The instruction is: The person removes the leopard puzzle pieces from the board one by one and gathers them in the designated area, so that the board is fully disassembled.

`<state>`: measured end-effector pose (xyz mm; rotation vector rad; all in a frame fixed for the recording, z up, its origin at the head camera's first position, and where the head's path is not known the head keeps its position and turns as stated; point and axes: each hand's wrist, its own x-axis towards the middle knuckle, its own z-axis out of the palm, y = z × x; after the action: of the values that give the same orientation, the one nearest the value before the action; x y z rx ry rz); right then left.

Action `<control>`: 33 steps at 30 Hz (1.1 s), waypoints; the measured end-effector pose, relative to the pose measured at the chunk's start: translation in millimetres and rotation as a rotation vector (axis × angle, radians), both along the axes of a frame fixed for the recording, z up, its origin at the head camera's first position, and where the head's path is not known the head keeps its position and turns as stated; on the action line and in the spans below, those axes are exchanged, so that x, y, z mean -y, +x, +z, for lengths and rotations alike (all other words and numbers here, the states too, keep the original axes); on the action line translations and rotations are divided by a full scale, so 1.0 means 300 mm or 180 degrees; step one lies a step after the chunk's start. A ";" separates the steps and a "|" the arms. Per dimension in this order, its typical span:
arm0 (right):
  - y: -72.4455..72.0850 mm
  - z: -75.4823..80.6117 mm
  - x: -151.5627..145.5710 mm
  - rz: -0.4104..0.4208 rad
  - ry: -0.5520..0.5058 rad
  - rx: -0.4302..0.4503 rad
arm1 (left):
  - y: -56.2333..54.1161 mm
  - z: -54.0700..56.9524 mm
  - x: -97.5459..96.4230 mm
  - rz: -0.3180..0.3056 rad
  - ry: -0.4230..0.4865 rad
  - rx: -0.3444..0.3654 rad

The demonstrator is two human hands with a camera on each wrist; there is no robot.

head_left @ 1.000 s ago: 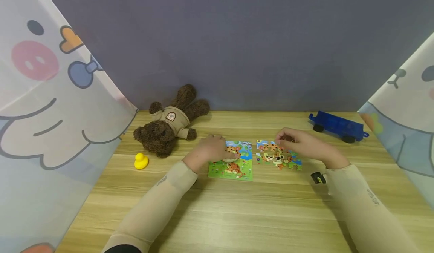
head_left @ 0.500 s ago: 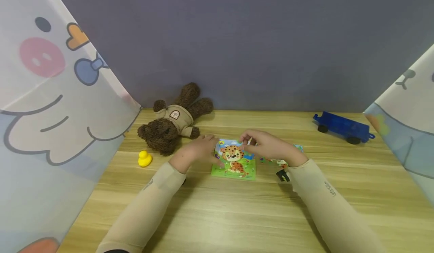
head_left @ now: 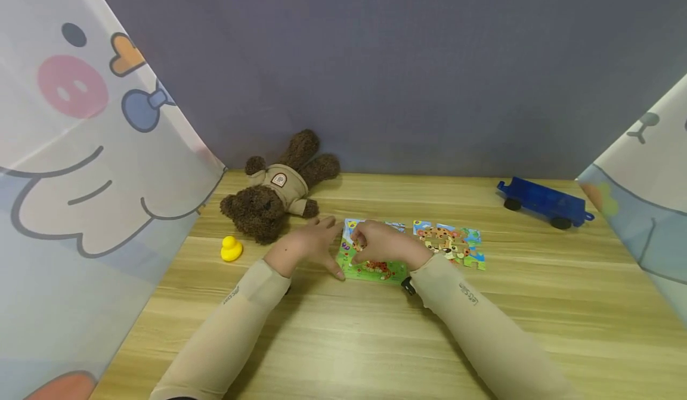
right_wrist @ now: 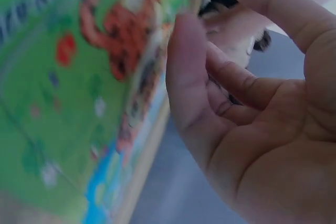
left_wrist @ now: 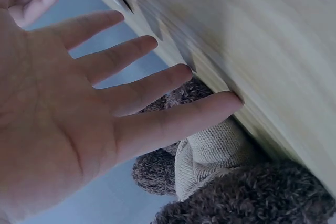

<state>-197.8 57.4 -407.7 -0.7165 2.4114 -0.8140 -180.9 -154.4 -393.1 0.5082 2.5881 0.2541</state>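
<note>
A picture board [head_left: 396,270] with a spotted leopard cub on green grass lies flat at mid-table. Beside its left edge is my left hand [head_left: 307,246], fingers spread and thumb stretched toward the board's lower left corner; in the left wrist view its fingers [left_wrist: 163,85] are straight and hold nothing. My right hand [head_left: 383,245] is over the board, covering part of the cub, with thumb and fingers loosely curved. In the right wrist view, no object shows between its thumb and fingers [right_wrist: 247,82]. Partly joined jigsaw pieces [head_left: 456,246] with a similar cub lie right of the board.
A brown teddy bear [head_left: 284,188] in a beige top lies at the back left, a yellow rubber duck [head_left: 231,249] in front of it. Back right stands a blue toy wagon [head_left: 544,200]. A grey wall [head_left: 408,78] rises behind the table.
My right hand has moved left from the jigsaw pieces to over the picture board. My left hand has drawn back off the board to its left edge.
</note>
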 end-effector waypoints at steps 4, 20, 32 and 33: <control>0.003 -0.016 0.018 0.0032 0.0051 0.0014 | -0.003 -0.006 0.001 0.0005 0.0025 -0.0033; 0.000 -0.036 0.029 0.0118 0.0054 0.0018 | -0.003 -0.006 -0.009 -0.0053 -0.0188 -0.0106; 0.005 -0.039 0.025 0.0140 -0.0011 0.0075 | -0.005 -0.013 -0.011 0.0005 -0.0181 -0.0060; 0.006 -0.039 0.025 0.0134 -0.0010 0.0079 | -0.006 -0.014 -0.011 0.0005 -0.0182 -0.0056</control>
<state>-196.0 49.9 -419.5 -0.7516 2.3654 -0.8054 -182.6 -151.1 -397.3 0.4898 2.6049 0.1763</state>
